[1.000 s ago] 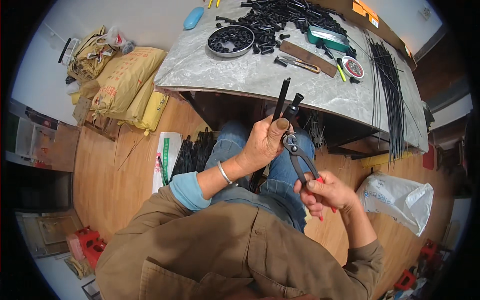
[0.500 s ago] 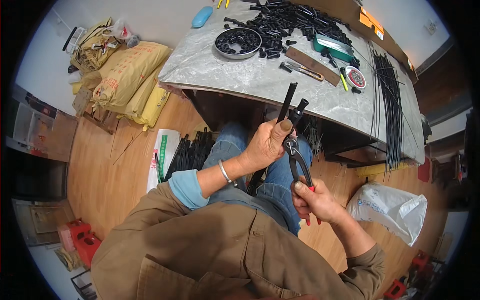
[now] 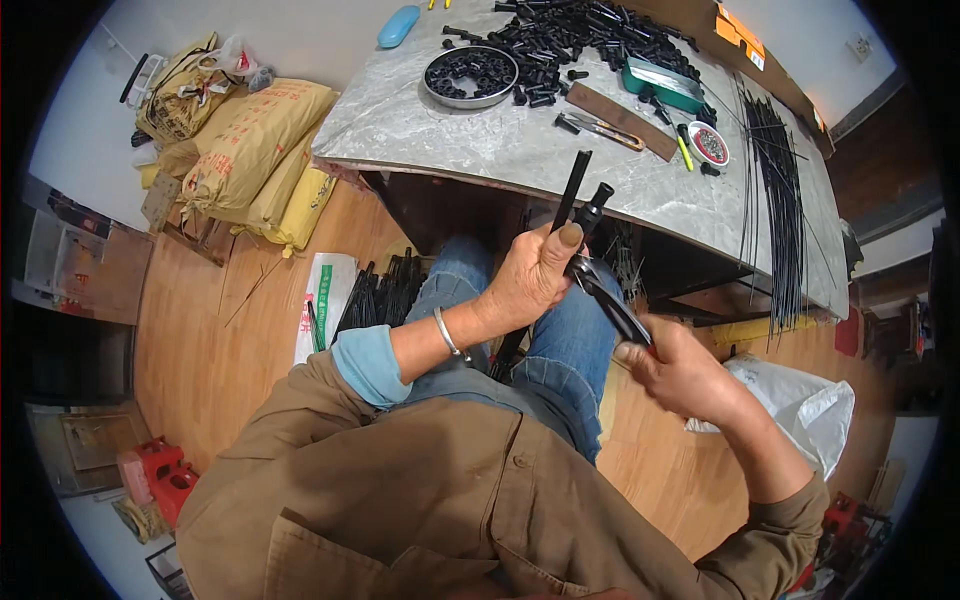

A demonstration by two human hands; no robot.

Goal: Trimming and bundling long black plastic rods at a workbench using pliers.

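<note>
Head view: pincers (image 3: 606,299) in right hand (image 3: 682,371)

Short of the table (image 3: 380,135), the left hand (image 3: 535,275) is closed, its thumb (image 3: 568,240) pressed uppermost; farther from the table, the right hand (image 3: 685,368) is clenched, and both forearms (image 3: 765,445) are angled inward toward it.

The grey table (image 3: 390,120) bears a heap of black parts (image 3: 605,40), a blue case (image 3: 399,27), a round dish (image 3: 472,104), a brown strip (image 3: 651,138), a green box (image 3: 684,101), a yellow pen (image 3: 685,154) and a small bowl (image 3: 723,159). Thin black rods (image 3: 782,210) lie along its right side, some overhanging the near edge. On the wooden floor (image 3: 200,340) lie a white bag (image 3: 815,410) at the right and thin sticks (image 3: 252,290) at the left.
</note>
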